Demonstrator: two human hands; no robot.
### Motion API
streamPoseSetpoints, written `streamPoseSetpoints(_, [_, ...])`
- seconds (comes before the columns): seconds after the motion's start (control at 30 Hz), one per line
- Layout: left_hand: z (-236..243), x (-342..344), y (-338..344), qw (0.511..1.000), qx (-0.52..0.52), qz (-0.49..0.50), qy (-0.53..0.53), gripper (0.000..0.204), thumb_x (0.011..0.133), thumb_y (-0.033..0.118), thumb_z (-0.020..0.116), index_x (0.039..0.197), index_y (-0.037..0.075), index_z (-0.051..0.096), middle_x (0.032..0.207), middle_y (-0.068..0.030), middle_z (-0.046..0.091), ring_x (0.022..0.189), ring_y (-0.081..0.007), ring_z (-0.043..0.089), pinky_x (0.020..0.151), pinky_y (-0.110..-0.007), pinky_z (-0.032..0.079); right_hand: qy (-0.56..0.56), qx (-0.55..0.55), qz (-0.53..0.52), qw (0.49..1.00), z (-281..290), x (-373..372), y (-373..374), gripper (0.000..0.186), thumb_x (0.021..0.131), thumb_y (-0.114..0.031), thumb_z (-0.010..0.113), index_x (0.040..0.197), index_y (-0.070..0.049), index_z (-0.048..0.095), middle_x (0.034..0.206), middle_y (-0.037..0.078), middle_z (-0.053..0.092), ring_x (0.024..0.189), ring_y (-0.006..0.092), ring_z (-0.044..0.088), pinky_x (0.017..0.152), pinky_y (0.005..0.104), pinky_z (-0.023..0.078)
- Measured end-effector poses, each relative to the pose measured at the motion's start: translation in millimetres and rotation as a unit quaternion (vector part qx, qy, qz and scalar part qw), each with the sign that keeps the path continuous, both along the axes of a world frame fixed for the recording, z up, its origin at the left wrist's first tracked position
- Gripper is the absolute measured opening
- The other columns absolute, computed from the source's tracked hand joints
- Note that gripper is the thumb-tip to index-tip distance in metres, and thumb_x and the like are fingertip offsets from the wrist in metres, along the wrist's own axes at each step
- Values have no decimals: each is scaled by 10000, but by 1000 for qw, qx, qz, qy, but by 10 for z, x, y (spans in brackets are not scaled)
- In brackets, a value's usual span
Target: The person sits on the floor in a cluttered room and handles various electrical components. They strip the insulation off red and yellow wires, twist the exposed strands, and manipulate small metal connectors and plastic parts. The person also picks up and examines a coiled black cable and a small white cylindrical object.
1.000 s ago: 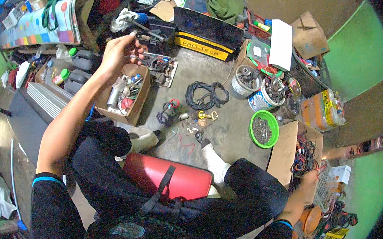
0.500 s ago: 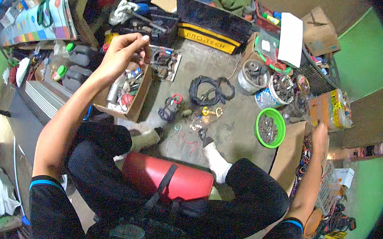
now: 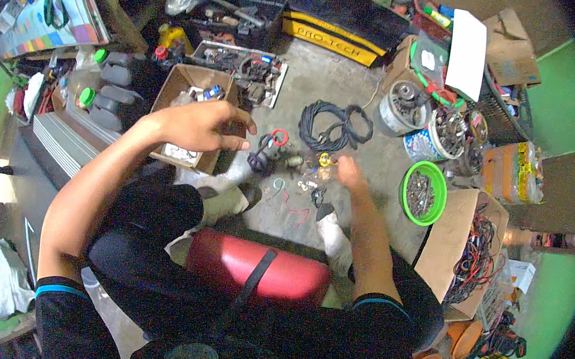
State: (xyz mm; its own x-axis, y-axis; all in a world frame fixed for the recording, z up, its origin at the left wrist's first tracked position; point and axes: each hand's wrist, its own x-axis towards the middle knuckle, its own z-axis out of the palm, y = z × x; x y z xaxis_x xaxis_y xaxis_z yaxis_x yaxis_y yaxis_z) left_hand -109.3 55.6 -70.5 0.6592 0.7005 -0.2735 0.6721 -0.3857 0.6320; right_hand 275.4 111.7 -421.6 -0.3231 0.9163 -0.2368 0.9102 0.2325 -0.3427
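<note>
My right hand (image 3: 351,172) reaches down to the floor, its fingers closed at the right end of a small yellow piece (image 3: 324,159), which the hand partly covers. My left hand (image 3: 198,125) hovers over the small-parts carton (image 3: 184,77), fingers bent and apart, with nothing visible in it. Just right of its fingertips lies a dark bundled cable (image 3: 257,162) with a red ring (image 3: 279,137) beside it. Between my hands sits a small olive-coloured cylinder (image 3: 294,160). Nearer my feet are a red wire (image 3: 296,212) and small scraps.
Beyond my right hand lies a coiled black cable (image 3: 321,137). To the right stand a green bowl (image 3: 441,204) of small metal pieces, parts buckets (image 3: 402,122) and a carton (image 3: 449,219) of tangled wires. A red cushioned seat (image 3: 249,264) is between my legs.
My right hand has come from the wire carton at the right to the yellow piece on the floor. My left hand has lowered and moved right, its fingers opening. The view has shifted slightly.
</note>
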Motion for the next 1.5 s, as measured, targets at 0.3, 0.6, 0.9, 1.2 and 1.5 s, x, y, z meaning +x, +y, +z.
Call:
streamPoseSetpoints(0.3, [-54, 99, -11, 995, -96, -16, -13, 430, 886, 270, 623, 1207, -5, 548, 1100, -185, 630, 1030, -312, 608, 901, -380, 469, 19, 61, -71, 995, -202, -410, -661, 395, 755, -155, 659, 1124, -51, 566, 1205, 203, 532, 1018, 395, 580, 859, 460, 489])
streamPoseSetpoints(0.6, [-57, 140, -6, 997, -67, -27, -7, 437, 884, 307, 618, 1187, -2, 554, 1091, -186, 633, 1045, -317, 603, 916, -380, 459, 135, 30, -138, 981, 84, -714, -450, 393, 761, -119, 643, 1145, -85, 565, 1088, 218, 576, 986, 390, 588, 845, 453, 491])
streamPoseSetpoints(0.9, [-16, 120, 0, 996, -78, -20, 33, 446, 885, 341, 617, 1167, -2, 577, 1134, -195, 617, 1088, -321, 580, 951, -389, 434, 183, 45, -159, 969, -196, -793, -309, 244, 682, -151, 775, 877, -28, 696, 944, 194, 633, 898, 341, 632, 797, 404, 498])
streamPoseSetpoints(1.2, [-98, 104, 20, 998, -38, -33, 21, 442, 886, 336, 609, 1168, -3, 583, 1120, -223, 619, 1082, -338, 583, 952, -393, 432, 424, -49, -259, 866, 465, -716, -196, 142, 799, 3, 651, 939, -5, 666, 838, 161, 680, 670, 207, 664, 569, 292, 523])
streamPoseSetpoints(1.5, [-99, -99, 97, 982, 170, 85, 9, 384, 838, 283, 663, 1070, -21, 631, 1008, -210, 661, 953, -335, 642, 853, -404, 492, 400, 89, -235, 881, 1662, -1032, -112, 298, 672, 42, 558, 926, 33, 715, 853, 135, 703, 714, 178, 652, 663, 284, 493])
